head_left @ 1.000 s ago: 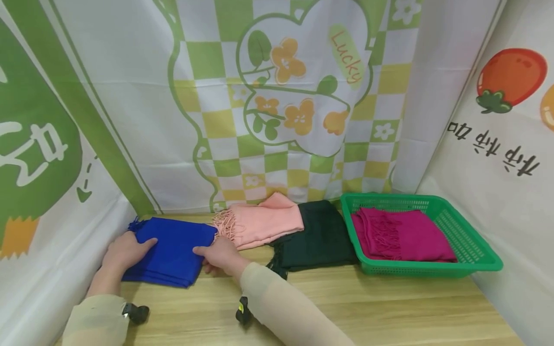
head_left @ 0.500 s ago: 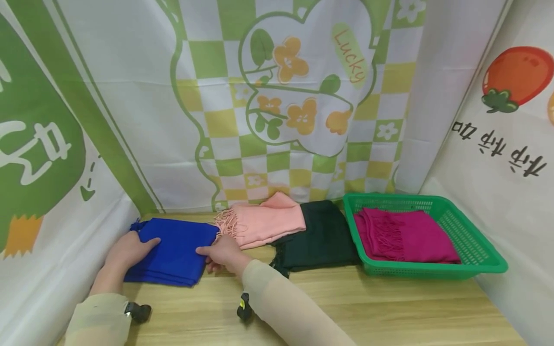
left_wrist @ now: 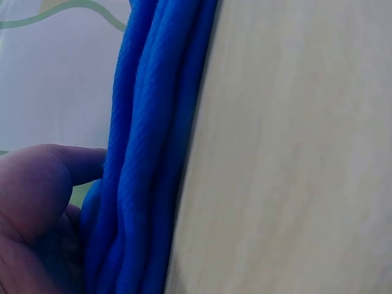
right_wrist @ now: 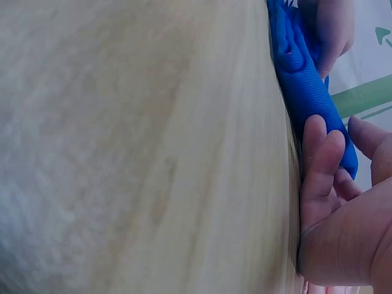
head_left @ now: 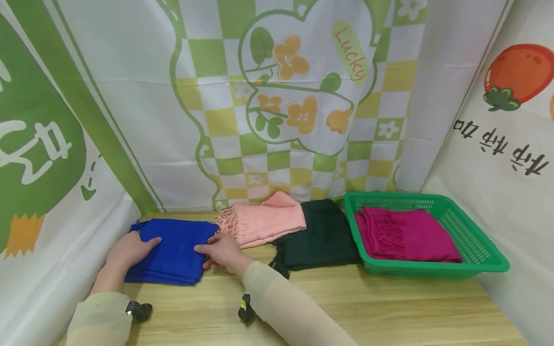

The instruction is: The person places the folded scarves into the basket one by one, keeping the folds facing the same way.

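Right hand (head_left: 224,251) and left hand (head_left: 128,251) pinch folded blue cloth (head_left: 177,250); I figure uneven pull could slide its layers apart.

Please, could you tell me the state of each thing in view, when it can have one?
blue cloth: folded in layers, lying flat, touched by left grip and right grip
pink cloth: folded, partly over the dark green cloth
dark green cloth: folded, partly covered
magenta cloth: folded, inside the basket
green basket: upright, uncovered
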### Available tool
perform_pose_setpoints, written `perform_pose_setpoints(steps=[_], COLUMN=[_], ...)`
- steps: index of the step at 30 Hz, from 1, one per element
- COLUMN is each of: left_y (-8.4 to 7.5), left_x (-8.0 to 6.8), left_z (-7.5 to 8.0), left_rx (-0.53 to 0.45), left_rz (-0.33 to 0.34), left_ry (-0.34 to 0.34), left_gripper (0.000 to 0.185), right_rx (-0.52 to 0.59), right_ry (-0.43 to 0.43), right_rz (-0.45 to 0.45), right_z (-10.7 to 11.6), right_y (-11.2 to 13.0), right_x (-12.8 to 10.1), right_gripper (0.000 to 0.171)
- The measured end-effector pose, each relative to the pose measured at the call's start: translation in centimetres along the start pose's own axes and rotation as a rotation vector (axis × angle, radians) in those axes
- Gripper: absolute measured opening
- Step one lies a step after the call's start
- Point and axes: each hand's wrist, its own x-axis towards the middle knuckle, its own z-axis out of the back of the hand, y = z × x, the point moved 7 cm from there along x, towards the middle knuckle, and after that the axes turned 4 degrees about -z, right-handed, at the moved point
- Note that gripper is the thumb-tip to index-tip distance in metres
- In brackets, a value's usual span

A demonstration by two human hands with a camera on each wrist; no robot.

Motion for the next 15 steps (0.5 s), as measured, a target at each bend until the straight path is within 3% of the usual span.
perform_pose_setpoints(steps=[15], left_y=[-0.51], left_x=[-0.39], left_z=[0.16], left_rx=[0.016], left_rz=[0.01], left_ry=[0.004], left_gripper=[0.092], right_rx=[0.025], right_ry=[0.016], right_rz=[-0.049], right_z=[-0.15], right_y=[0.16], right_x=[-0.22], right_gripper=[0.03])
